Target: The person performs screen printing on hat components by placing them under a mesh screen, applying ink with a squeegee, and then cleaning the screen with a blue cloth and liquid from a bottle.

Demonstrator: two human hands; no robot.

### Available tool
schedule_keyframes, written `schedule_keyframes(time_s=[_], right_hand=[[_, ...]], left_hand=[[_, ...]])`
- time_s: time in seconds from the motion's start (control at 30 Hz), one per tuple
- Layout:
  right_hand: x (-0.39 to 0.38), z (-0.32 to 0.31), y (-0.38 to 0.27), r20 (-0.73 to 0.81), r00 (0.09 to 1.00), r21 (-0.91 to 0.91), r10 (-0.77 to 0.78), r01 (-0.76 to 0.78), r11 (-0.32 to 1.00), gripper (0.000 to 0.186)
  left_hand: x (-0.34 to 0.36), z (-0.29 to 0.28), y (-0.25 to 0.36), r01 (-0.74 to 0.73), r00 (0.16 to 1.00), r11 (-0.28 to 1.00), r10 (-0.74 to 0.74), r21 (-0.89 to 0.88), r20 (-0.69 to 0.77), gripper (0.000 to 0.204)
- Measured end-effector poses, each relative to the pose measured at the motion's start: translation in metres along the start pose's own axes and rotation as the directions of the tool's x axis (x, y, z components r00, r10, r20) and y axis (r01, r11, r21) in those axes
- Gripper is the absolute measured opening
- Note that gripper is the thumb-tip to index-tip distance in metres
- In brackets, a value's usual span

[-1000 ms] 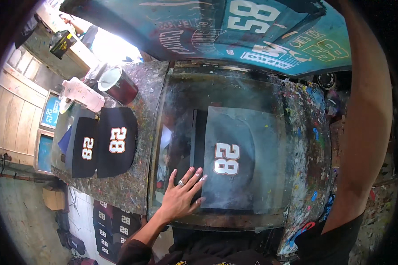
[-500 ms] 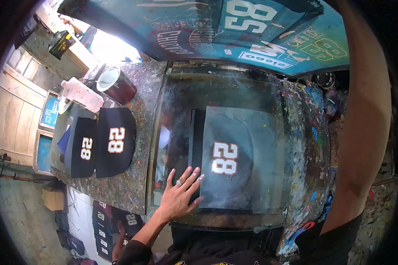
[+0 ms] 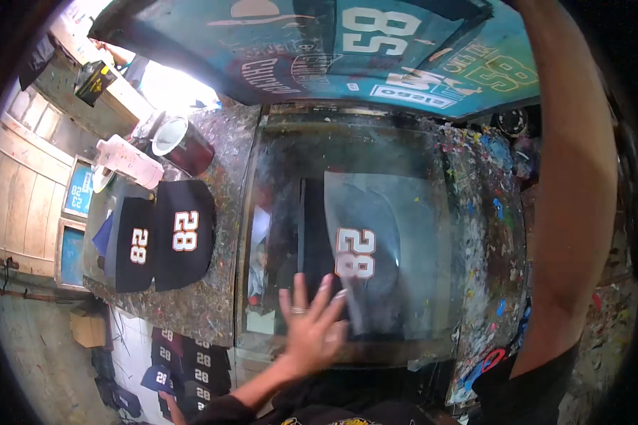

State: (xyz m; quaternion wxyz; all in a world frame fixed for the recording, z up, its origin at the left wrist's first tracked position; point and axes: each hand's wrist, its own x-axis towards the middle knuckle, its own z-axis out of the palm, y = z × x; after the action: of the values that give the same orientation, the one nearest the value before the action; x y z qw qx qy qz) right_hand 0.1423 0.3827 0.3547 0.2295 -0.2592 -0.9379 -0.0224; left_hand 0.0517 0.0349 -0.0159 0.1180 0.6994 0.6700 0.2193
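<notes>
My left hand, fingers spread and slightly blurred, is at the lower left edge of a clear film over a dark fabric piece with a white, orange-edged print. They lie on a glassy work board. My right forearm reaches up along the right side and out of the top edge; the right hand is out of view. Two dark printed pieces lie side by side on the stained bench to the left.
A raised blue screen frame spans the top. A pink bottle and paint tin stand back left on the bench. Below left, another person's hand holds a blue printed piece beside laid-out dark pieces.
My left hand has moved right, and the film's left edge now slants and bends. My right forearm has shifted slightly left. A co-worker's hand has appeared below left, now with a blue piece.
</notes>
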Motion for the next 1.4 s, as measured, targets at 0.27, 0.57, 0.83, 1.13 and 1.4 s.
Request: schedule_keyframes(time_s=[0.27,0.57,0.83,1.13,1.4], right_hand=[[-0.048,0.014,-0.030,0.002,0.998,-0.266,0.059,-0.056,0.962,0.043],[-0.256,0.160,-0.132,0.415,0.900,0.084,0.131,-0.181,0.980,0.042],[-0.318,0.239,-0.104,0.204,0.978,0.059,-0.048,0.037,0.998,0.014],[-0.207,0.279,-0.025,0.187,0.980,0.000,0.074,-0.075,0.997,0.014],[-0.317,0.234,-0.134,0.379,0.919,0.087,0.105,-0.148,0.985,0.019]], left_hand=[[0.126,-0.095,0.087,-0.318,0.783,0.946,0.222,-0.067,-0.581,0.054],[0.002,-0.123,-0.023,-0.095,0.995,0.950,0.091,0.297,0.026,0.051],[-0.024,-0.046,-0.049,0.021,0.998,0.981,-0.030,0.190,0.046,0.039],[-0.027,-0.051,-0.052,-0.001,0.999,0.984,-0.006,0.180,0.037,0.044],[-0.017,-0.056,-0.047,0.019,0.996,0.988,-0.033,0.155,0.087,0.042]])
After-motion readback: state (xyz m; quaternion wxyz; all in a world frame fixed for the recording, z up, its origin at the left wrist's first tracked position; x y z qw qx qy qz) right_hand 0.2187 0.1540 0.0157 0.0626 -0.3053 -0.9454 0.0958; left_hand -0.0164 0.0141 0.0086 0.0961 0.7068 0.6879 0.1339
